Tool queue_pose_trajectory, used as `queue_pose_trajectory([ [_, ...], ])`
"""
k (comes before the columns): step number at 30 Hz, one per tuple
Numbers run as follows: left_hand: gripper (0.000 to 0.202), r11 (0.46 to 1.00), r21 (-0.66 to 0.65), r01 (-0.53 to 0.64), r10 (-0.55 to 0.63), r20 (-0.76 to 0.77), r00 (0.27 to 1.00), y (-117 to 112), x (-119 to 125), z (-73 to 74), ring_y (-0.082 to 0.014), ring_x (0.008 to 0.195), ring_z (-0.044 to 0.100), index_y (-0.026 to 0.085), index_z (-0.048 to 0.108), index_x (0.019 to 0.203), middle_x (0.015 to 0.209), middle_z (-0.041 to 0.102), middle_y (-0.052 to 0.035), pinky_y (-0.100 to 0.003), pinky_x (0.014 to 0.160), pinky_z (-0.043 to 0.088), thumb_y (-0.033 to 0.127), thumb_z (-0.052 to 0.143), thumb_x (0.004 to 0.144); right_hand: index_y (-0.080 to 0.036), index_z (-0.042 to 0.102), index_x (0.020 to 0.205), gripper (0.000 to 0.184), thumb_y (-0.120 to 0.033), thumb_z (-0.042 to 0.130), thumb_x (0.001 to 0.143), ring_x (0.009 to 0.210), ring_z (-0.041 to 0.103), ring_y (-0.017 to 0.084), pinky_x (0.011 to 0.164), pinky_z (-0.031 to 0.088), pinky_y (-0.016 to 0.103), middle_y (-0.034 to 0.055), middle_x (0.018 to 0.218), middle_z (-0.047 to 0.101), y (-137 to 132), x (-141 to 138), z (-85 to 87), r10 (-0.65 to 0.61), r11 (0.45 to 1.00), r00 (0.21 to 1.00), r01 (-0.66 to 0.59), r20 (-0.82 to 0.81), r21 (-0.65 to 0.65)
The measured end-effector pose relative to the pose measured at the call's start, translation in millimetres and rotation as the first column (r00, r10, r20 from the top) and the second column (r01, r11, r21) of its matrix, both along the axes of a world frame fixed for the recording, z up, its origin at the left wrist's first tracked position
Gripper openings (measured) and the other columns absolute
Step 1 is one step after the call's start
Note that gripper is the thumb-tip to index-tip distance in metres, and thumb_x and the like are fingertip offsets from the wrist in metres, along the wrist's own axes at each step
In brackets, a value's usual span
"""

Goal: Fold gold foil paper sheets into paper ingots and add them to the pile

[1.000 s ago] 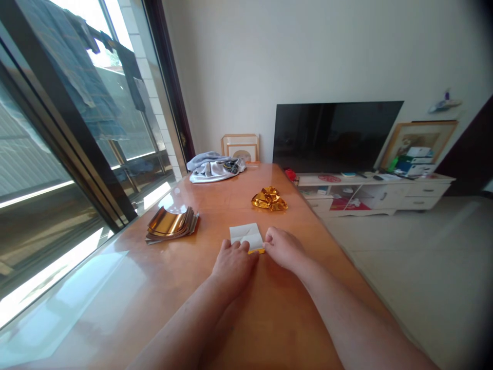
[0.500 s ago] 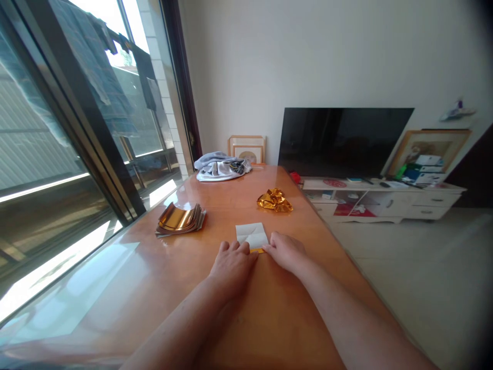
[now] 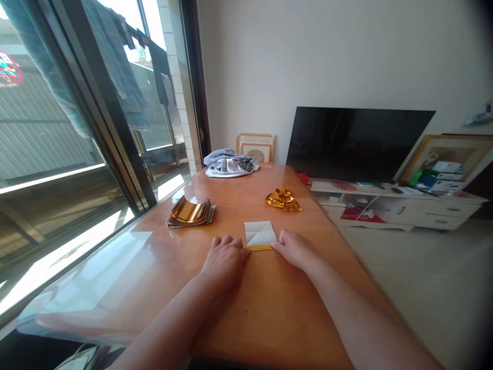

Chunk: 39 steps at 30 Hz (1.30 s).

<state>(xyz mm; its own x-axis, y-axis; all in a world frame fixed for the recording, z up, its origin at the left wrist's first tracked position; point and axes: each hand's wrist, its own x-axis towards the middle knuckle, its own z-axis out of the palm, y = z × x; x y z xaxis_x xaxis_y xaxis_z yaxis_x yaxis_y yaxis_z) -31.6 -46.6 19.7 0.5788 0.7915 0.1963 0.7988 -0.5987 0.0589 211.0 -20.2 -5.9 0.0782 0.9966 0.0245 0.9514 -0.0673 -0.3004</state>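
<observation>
The folded paper (image 3: 261, 234) lies flat on the wooden counter (image 3: 269, 308), white side up, with a thin gold strip along its near edge. It is between the two hands, near the middle of the counter.

The left hand (image 3: 225, 257) rests palm down on the counter. Its fingers (image 3: 227, 240) are stretched out and close together, and they touch the left end of the gold edge. The right hand (image 3: 295, 249) touches the right near corner of the paper. Its fingers are bent and close together, but I cannot tell if they pinch the paper or only press it.

Behind the paper is a crumpled gold foil piece (image 3: 284, 199). To the left lies a stack of gold sheets (image 3: 190, 211), well apart from the paper. A grey cloth (image 3: 230, 165) lies at the far end.
</observation>
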Motion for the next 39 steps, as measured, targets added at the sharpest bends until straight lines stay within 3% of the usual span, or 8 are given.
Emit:
queue_pose_trajectory([
  [4,0.029,1.0,-0.009,-0.008,0.008,-0.014,1.0,1.5,-4.2,4.7,-0.0249,0.091,0.051,0.028,0.074,0.087,0.091,0.064,-0.0079,-0.04,0.078,0.03,0.029,0.046,0.095,-0.025,0.056,0.079,0.032,-0.055,0.059,0.088,0.068,0.058,0.016,0.054,0.024,0.027,-0.0012,0.081,0.069,-0.2,-0.1,0.6,0.002,1.0,1.0,-0.002,-0.008,-0.002],
  [11,0.027,0.999,0.03,-0.027,0.028,-0.053,0.998,10.0,7.4,9.8,-0.026,0.092,0.052,0.023,0.073,0.082,0.094,0.065,-0.0102,-0.04,0.076,0.033,0.022,0.048,0.09,-0.025,0.057,0.08,0.031,-0.055,0.06,0.087,0.071,0.06,0.017,0.054,0.024,0.028,-0.0008,0.081,0.07,1.9,-0.3,0.8,-0.004,1.0,1.0,0.004,-0.009,-0.018],
  [20,0.026,0.999,-0.038,0.018,-0.018,-0.015,1.0,29.5,37.6,-4.4,-0.0219,0.083,0.059,0.02,0.069,0.082,0.092,0.066,-0.0089,-0.036,0.075,0.038,0.023,0.045,0.091,-0.026,0.06,0.081,0.028,-0.053,0.063,0.086,0.073,0.06,0.017,0.057,0.025,0.026,-0.0005,0.081,0.07,6.0,1.0,1.0,-0.018,0.998,1.0,0.017,-0.015,-0.052],
  [27,0.025,0.998,-0.054,0.024,-0.022,0.041,0.999,29.4,31.1,-7.0,-0.0192,0.083,0.061,0.02,0.068,0.079,0.091,0.067,-0.0069,-0.034,0.077,0.038,0.02,0.046,0.09,-0.023,0.061,0.078,0.021,-0.043,0.065,0.084,0.066,0.055,0.014,0.056,0.024,0.026,-0.0007,0.079,0.069,9.2,13.5,-4.6,-0.038,0.999,0.992,0.036,-0.119,-0.021],
  [33,0.023,0.999,-0.013,0.036,-0.035,0.079,0.996,25.9,31.8,-7.1,-0.0222,0.089,0.061,0.021,0.066,0.082,0.092,0.066,-0.0074,-0.035,0.079,0.037,0.022,0.046,0.092,-0.022,0.065,0.084,0.033,-0.049,0.049,0.094,0.07,0.057,0.015,0.058,0.028,0.025,0.0009,0.082,0.07,12.6,10.3,-2.8,-0.06,0.997,0.97,0.068,-0.236,0.023],
  [39,0.024,0.999,-0.011,0.036,-0.035,0.078,0.996,29.5,31.3,-10.6,-0.0232,0.089,0.06,0.021,0.067,0.086,0.093,0.064,-0.0083,-0.036,0.08,0.036,0.023,0.045,0.094,-0.022,0.066,0.076,0.024,-0.045,0.064,0.082,0.066,0.055,0.014,0.057,0.029,0.025,-0.0001,0.075,0.068,17.0,0.9,-9.0,-0.068,0.996,0.937,0.082,-0.343,0.026],
])
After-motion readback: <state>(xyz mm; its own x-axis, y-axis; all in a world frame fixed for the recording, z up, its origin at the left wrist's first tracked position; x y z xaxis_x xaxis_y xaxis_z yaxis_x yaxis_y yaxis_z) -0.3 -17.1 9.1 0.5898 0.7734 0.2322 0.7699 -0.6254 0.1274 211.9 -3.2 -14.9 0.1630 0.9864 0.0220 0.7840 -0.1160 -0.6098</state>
